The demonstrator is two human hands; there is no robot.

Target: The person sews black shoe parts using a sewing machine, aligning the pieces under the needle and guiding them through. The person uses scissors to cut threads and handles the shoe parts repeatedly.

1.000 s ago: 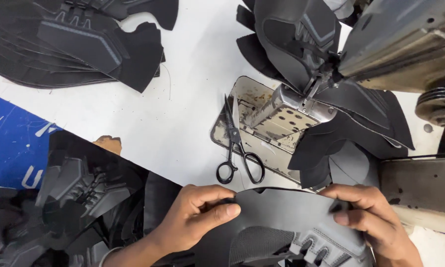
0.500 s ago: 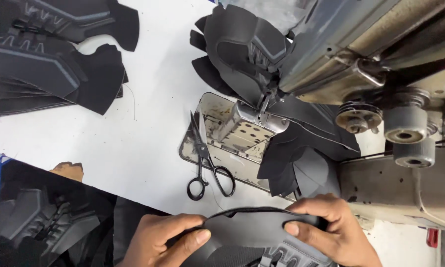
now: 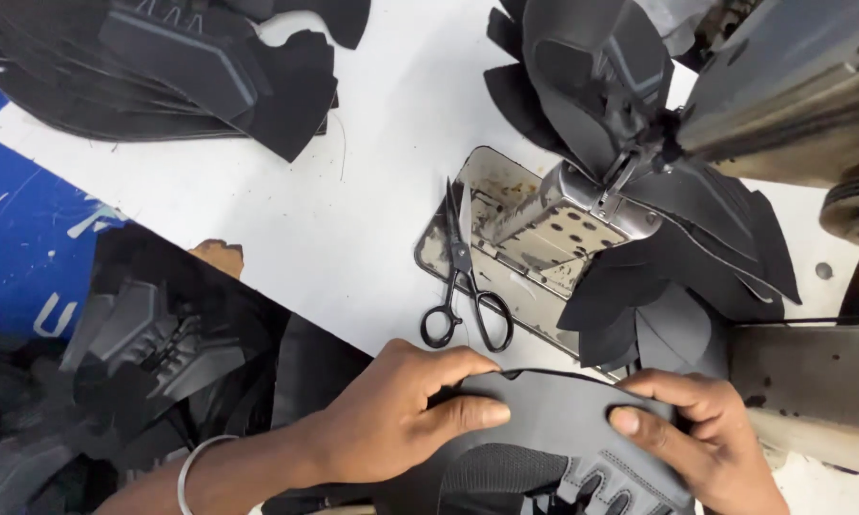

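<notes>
Head view: shoe upper [image 3: 553, 420] gripped between hands [image 3: 544, 429]

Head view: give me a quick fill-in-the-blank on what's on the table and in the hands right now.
1. Both hands, left hand and right hand, grip one dark ____ piece.
2. The black ____ lie closed on the white table, beside the metal plate.
3. A stack of cut pieces sits at the table's far ____ corner.

Missing words: shoe-upper; scissors; left
</notes>
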